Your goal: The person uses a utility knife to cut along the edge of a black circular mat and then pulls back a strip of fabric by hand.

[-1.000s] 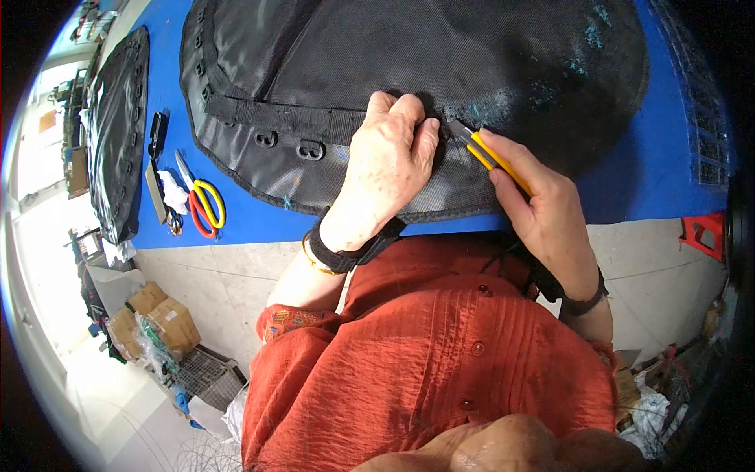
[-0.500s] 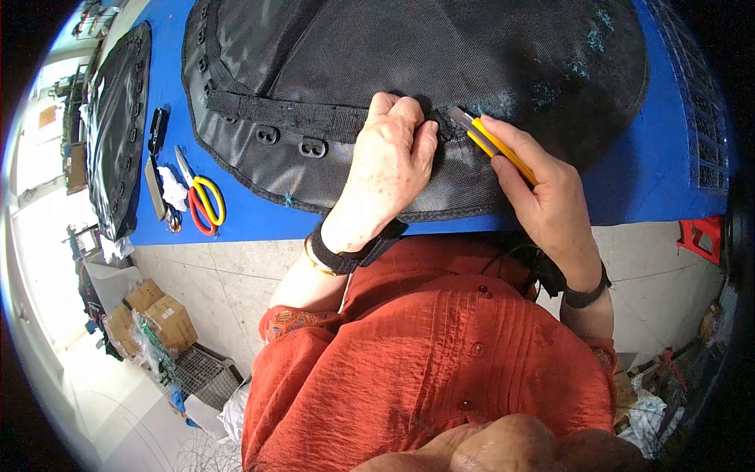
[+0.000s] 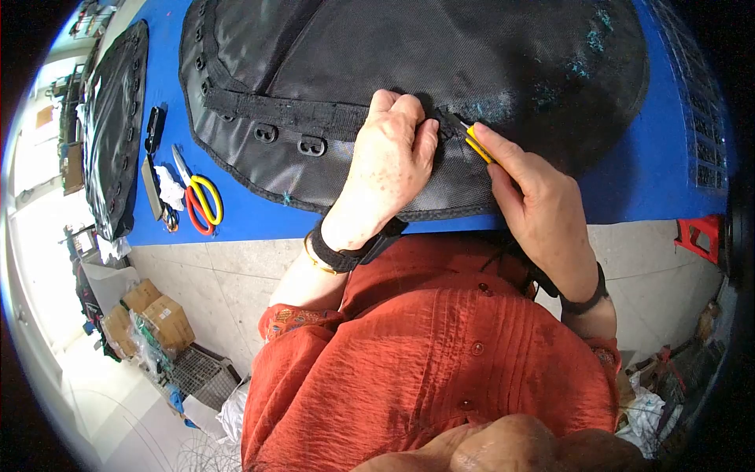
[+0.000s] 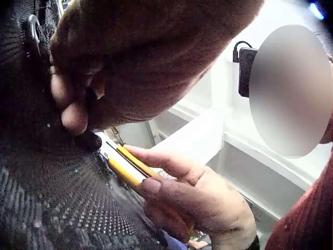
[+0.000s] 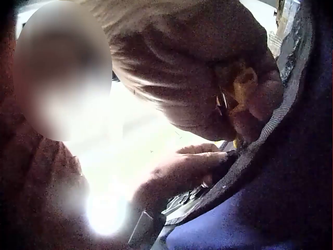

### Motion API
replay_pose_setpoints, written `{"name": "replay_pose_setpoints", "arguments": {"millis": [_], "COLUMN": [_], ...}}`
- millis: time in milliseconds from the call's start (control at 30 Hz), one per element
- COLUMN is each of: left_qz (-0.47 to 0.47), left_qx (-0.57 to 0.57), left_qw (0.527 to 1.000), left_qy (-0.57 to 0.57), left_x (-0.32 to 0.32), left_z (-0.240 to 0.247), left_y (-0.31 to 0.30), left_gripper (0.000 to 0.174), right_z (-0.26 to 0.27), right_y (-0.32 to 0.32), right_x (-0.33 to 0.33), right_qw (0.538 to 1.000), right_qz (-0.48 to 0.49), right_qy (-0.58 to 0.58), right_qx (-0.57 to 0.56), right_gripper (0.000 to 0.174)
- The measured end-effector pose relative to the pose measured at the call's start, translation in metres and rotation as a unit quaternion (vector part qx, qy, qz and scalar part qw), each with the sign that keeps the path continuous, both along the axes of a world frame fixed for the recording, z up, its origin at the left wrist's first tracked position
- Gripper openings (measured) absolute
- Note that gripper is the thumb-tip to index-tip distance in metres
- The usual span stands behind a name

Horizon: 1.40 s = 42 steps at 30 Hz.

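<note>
A large black mesh fabric panel (image 3: 377, 55) with a bound edge lies before me. Across it runs a black webbing strap (image 3: 299, 116), its right end under my left hand (image 3: 389, 157), whose curled fingers pinch it. My right hand (image 3: 543, 208) grips a yellow utility knife (image 3: 476, 146) with the blade out. The blade points left at the fabric just beyond my left fingertips. In the left wrist view the knife (image 4: 127, 169) sits between right thumb and fingers, its tip close below the left fingertips. The right wrist view shows the left hand (image 5: 182, 169) near the strap, mostly dark.
Scissors (image 3: 200, 197) with red and yellow handles lie on the blue table (image 3: 259, 220) at the left, near a black-handled tool (image 3: 155, 130) and a crumpled white scrap (image 3: 169, 187). A second black panel (image 3: 114, 134) lies farther left. Black plastic buckles (image 3: 311, 145) line the strap.
My right hand has turned the knife and moved it slightly, its tip staying by the left fingertips. My left hand keeps its hold on the strap in nearly the same spot.
</note>
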<state>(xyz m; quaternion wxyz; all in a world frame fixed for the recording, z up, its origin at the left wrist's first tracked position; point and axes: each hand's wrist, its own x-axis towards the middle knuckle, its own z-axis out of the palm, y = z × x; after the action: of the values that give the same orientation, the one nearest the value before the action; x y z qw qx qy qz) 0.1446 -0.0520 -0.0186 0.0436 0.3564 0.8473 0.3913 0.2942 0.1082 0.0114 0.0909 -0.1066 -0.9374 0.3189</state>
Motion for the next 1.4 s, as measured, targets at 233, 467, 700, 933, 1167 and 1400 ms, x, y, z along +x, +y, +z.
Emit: {"name": "replay_pose_setpoints", "arguments": {"millis": [233,467,700,933,1167,1400], "left_qz": [0.004,0.008,0.015,0.001,0.005,-0.005], "left_qx": [-0.007,-0.018,-0.034,-0.026,-0.033,-0.021], "left_qw": [1.0,1.0,0.999,1.0,0.999,1.0], "left_qy": [-0.012,-0.025,-0.015,-0.01,-0.015,0.01], "left_x": [0.0,0.001,0.003,0.001,0.001,0.0], "left_z": [-0.001,0.004,0.004,0.002,0.004,0.0], "left_y": [-0.002,-0.002,-0.002,-0.003,-0.003,-0.003], "left_gripper": [0.015,0.024,0.028,0.024,0.022,0.02], "right_z": [0.008,0.002,-0.001,-0.006,-0.003,-0.004], "right_y": [-0.006,0.002,0.007,0.008,0.007,0.008], "right_x": [0.011,0.007,-0.003,-0.005,-0.006,-0.006], "right_qw": [0.999,0.998,0.996,0.995,0.995,0.997], "right_qz": [-0.008,-0.007,-0.001,0.009,0.005,0.012], "right_qy": [-0.026,0.039,0.061,0.078,0.066,0.042], "right_qx": [0.037,-0.039,-0.058,-0.068,-0.079,-0.067], "right_gripper": [0.05,0.043,0.042,0.042,0.042,0.041]}}
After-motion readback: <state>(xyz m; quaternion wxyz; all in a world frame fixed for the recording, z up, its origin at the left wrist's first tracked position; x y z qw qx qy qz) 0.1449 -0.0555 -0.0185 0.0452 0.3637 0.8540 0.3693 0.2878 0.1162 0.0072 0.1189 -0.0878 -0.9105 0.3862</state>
